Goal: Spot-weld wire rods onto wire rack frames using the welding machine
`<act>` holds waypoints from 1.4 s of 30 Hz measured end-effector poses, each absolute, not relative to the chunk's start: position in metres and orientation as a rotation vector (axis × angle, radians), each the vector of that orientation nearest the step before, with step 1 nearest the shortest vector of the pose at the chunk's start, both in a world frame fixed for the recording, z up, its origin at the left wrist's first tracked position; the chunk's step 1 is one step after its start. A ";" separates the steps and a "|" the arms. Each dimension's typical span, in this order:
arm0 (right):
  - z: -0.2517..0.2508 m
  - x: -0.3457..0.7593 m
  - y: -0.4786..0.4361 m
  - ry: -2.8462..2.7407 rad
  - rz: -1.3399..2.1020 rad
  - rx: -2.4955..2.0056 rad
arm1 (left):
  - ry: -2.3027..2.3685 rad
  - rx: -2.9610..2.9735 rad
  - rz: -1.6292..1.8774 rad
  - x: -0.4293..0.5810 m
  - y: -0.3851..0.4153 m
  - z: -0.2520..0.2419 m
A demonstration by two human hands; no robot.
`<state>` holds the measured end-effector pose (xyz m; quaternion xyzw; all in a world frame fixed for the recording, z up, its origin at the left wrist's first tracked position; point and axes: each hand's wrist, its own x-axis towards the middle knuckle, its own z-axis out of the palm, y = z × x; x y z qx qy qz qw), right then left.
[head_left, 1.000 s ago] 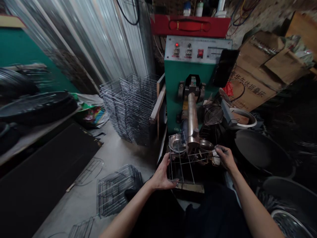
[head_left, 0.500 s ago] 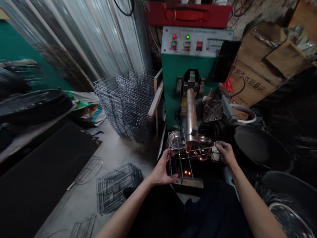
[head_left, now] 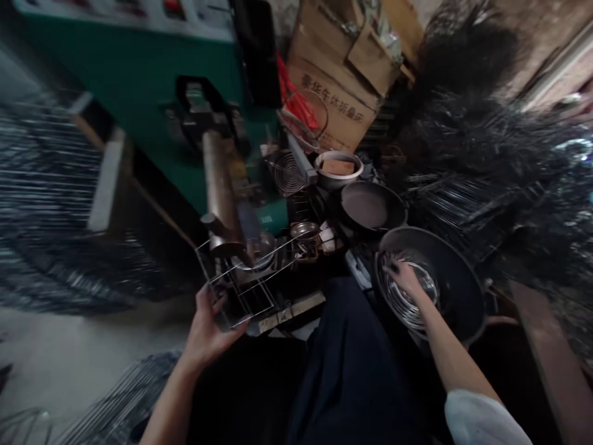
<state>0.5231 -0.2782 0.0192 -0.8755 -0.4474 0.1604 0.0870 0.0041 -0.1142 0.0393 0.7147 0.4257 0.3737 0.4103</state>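
Note:
My left hand (head_left: 208, 327) is closed on the near left side of a small wire rack (head_left: 245, 290). The rack sits tilted beneath the metal cylinder arm (head_left: 222, 191) of a green machine (head_left: 130, 80). My right hand (head_left: 404, 275) reaches down into a deep black pan (head_left: 463, 290) at my right. Shiny metal wire rings (head_left: 428, 284) lie in that pan, and my fingertips are among them. Those fingers are dark and blurred, so their grip on a ring cannot be made out.
A second black pan (head_left: 370, 207) and a white bowl (head_left: 340, 176) holding a brown block stand beyond. A cardboard box (head_left: 333, 93) leans behind them. Stacked wire racks (head_left: 55, 204) stand at left; tangled wire pieces (head_left: 463, 204) fill the right.
The view has swung right. My right hand has left the rack's wire end by the machine and moved into the pan of rings. The orange sparks under the cylinder are gone. My left hand keeps the rack.

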 end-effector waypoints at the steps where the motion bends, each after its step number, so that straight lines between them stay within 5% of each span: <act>1: 0.008 0.528 -0.306 -1.290 0.517 -2.717 | 1.076 1.804 0.928 0.005 -0.114 0.040; 6: -0.034 0.517 -0.378 -1.209 0.634 -2.887 | 1.077 1.860 0.906 0.006 -0.116 0.044; 12: -0.023 0.519 -0.388 -1.222 0.596 -2.863 | 1.140 1.836 0.839 0.006 -0.117 0.051; 20: 0.082 0.563 -0.402 -0.631 -0.143 -2.978 | 1.096 1.751 1.005 0.014 -0.113 0.046; 24: 0.150 0.567 -0.375 -0.857 -0.336 -2.639 | 1.036 1.779 1.012 0.012 -0.134 0.052; 31: 0.191 0.474 -0.226 -1.407 0.315 -1.747 | 0.980 1.867 0.970 -0.001 -0.175 0.052; 42: 0.090 0.366 -0.121 -1.270 0.846 -1.305 | 0.945 1.763 0.968 -0.009 -0.190 0.046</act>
